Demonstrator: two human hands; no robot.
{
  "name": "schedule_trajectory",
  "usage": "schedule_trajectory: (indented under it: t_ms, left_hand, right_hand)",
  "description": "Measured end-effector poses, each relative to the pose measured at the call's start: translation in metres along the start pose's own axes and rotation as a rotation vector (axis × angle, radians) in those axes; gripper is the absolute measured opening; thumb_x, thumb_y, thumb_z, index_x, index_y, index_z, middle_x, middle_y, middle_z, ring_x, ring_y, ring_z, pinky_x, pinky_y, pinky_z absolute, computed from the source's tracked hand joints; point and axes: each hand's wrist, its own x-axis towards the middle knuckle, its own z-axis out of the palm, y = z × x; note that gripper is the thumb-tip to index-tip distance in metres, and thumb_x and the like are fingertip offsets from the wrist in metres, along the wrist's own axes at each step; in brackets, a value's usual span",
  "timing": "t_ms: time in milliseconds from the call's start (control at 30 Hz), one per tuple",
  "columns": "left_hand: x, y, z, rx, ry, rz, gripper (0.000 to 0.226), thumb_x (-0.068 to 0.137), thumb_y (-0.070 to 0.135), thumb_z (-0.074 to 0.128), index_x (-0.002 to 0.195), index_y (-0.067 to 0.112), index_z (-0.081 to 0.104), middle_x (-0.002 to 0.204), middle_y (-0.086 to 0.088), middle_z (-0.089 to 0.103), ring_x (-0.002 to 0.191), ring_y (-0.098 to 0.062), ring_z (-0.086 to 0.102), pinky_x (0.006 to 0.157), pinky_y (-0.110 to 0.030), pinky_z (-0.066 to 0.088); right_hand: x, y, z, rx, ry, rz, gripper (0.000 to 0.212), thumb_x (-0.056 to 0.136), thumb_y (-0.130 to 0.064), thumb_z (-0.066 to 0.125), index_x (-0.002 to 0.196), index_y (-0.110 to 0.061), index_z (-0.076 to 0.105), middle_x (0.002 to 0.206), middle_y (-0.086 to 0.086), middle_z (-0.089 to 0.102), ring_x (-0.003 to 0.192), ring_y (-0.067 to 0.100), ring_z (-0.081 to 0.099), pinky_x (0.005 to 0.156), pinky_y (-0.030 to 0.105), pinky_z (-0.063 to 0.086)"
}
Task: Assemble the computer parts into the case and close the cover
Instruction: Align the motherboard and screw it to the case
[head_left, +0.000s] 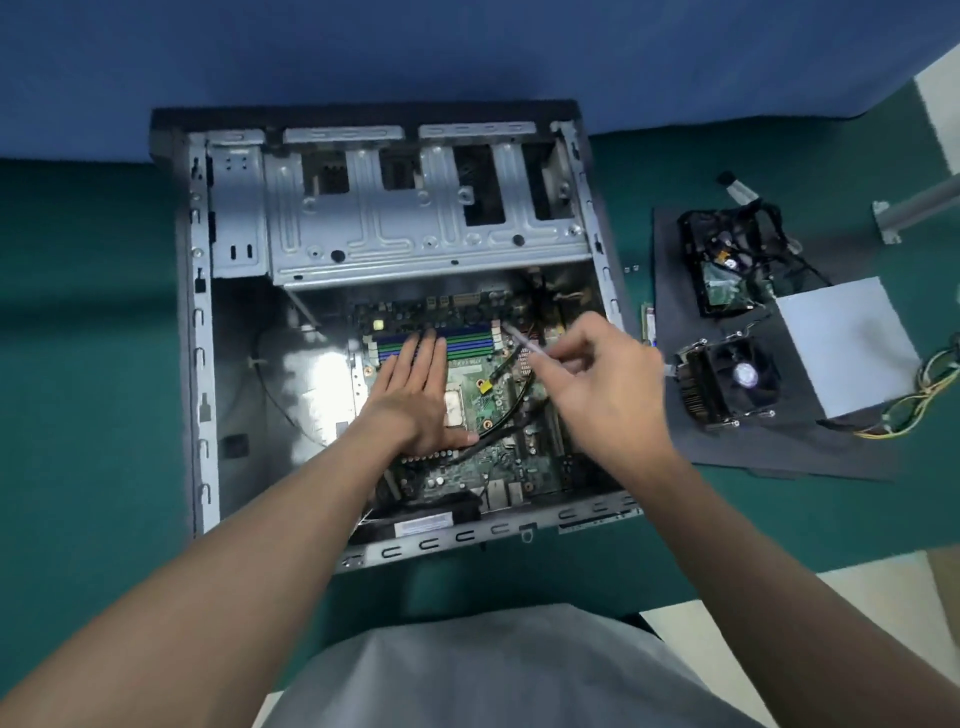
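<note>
The computer case (200, 332) lies on its side on the green desk (93, 364), its cover off and its inside facing up. The grey metal drive cage (415, 223) fills the far half. The green motherboard (498, 457) sits on the case floor in the near right half. The left hand (415, 395) lies flat on the board, palm down, its fingers (421, 353) straight and close together. They hold nothing, and their tips reach over the blue and green memory slots (467, 343). The right hand (597, 379) hovers above the right side of the board, its fingers curled round a thin screwdriver (524, 340). The shaft slants up and left, and its tip is near the right end of the memory slots. A black cable (519, 410) runs across the board between the two hands. Outside the case, to its right, a dark mat (779, 452) on the desk carries the parts not yet fitted. A hard drive (722, 280) with black wires lies at the far end. A cooler (732, 379) with its fan facing up sits nearer. Just beside both is a pale grey power supply (847, 343), with coloured wires trailing off its right side.
</note>
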Motion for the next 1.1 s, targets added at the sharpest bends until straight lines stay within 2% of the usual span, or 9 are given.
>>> schedule_trajectory:
  t_ms: [100,200,300,400,567,700,867,967,1100]
  left_hand:
    - [-0.004,0.018,-0.013,-0.129,-0.021,-0.039,0.112,0.088,0.067,0.045,0.143,0.005,-0.031,0.149,-0.012,-0.039,0.139,-0.029,-0.034,0.111,-0.038,-0.016]
    - [-0.015,0.049,-0.025,-0.452,0.043,-0.047,0.089,0.096,0.057,0.042,0.153,0.006,-0.003,0.159,-0.012,-0.019,0.147,-0.027,-0.014,0.117,-0.036,-0.004]
    - [-0.029,0.093,-0.029,-0.662,0.418,-0.011,0.068,0.101,0.05,0.033,0.154,0.01,0.015,0.162,-0.006,0.009,0.149,-0.021,0.01,0.12,-0.034,0.008]
    - [-0.04,0.133,-0.037,-0.494,0.781,0.141,0.065,0.102,0.051,0.024,0.154,0.013,0.014,0.162,0.0,0.009,0.148,-0.01,0.007,0.117,-0.026,0.002]
    - [-0.041,0.154,-0.038,-0.136,0.693,0.334,0.065,0.102,0.051,0.017,0.155,0.013,0.01,0.163,0.001,0.0,0.146,-0.003,-0.013,0.121,-0.029,0.001]
    - [-0.039,0.157,-0.038,-0.159,0.708,0.309,0.062,0.1,0.045,0.02,0.154,0.014,0.019,0.162,0.004,0.007,0.145,0.001,-0.012,0.119,-0.025,0.0]
    - [-0.038,0.165,-0.032,-0.249,0.742,0.291,0.059,0.1,0.038,0.028,0.151,0.009,0.03,0.161,0.002,0.016,0.148,-0.006,0.001,0.12,-0.024,0.005]
    - [-0.037,0.167,-0.032,-0.237,0.742,0.282,0.058,0.1,0.037,0.029,0.151,0.01,0.029,0.161,0.004,0.015,0.148,-0.005,0.0,0.118,-0.017,0.001]
    - [-0.038,0.166,-0.033,-0.21,0.732,0.271,0.057,0.1,0.037,0.03,0.151,0.01,0.029,0.161,0.005,0.014,0.148,-0.004,0.0,0.116,-0.013,-0.002]
  right_hand:
    - [0.002,0.018,-0.032,0.175,0.105,0.112,0.021,0.077,-0.027,0.078,0.07,-0.026,0.058,0.067,-0.012,0.065,0.059,-0.002,0.06,0.058,0.019,0.048]
    - [0.007,0.049,-0.058,0.407,0.18,0.191,0.024,0.081,-0.015,0.075,0.085,-0.029,0.056,0.075,-0.003,0.067,0.066,0.007,0.069,0.063,0.025,0.052]
    - [0.01,0.09,-0.066,0.492,0.182,0.324,0.025,0.088,-0.003,0.064,0.102,-0.021,0.053,0.074,0.002,0.06,0.066,0.017,0.07,0.068,0.034,0.056]
    - [0.01,0.128,-0.062,0.349,0.124,0.407,0.018,0.09,-0.003,0.058,0.105,-0.012,0.057,0.071,-0.003,0.06,0.068,0.018,0.065,0.072,0.035,0.053]
    - [0.007,0.157,-0.042,0.171,-0.027,0.415,0.009,0.083,-0.014,0.062,0.089,-0.017,0.067,0.076,0.002,0.067,0.077,0.027,0.06,0.075,0.035,0.048]
    - [0.013,0.169,-0.02,0.112,-0.12,0.397,0.011,0.081,-0.018,0.067,0.075,-0.024,0.06,0.071,0.0,0.062,0.083,0.031,0.06,0.075,0.032,0.047]
    - [0.018,0.17,0.002,0.068,-0.186,0.349,0.006,0.085,-0.021,0.061,0.08,-0.02,0.062,0.078,0.005,0.065,0.082,0.031,0.054,0.072,0.034,0.048]
    - [0.029,0.163,0.006,0.056,-0.145,0.307,0.003,0.082,-0.014,0.059,0.08,-0.014,0.061,0.073,0.009,0.06,0.074,0.032,0.051,0.063,0.033,0.043]
    - [0.047,0.151,0.01,0.011,-0.139,0.284,0.024,0.083,0.002,0.049,0.07,-0.018,0.052,0.074,0.006,0.055,0.071,0.03,0.051,0.059,0.029,0.035]
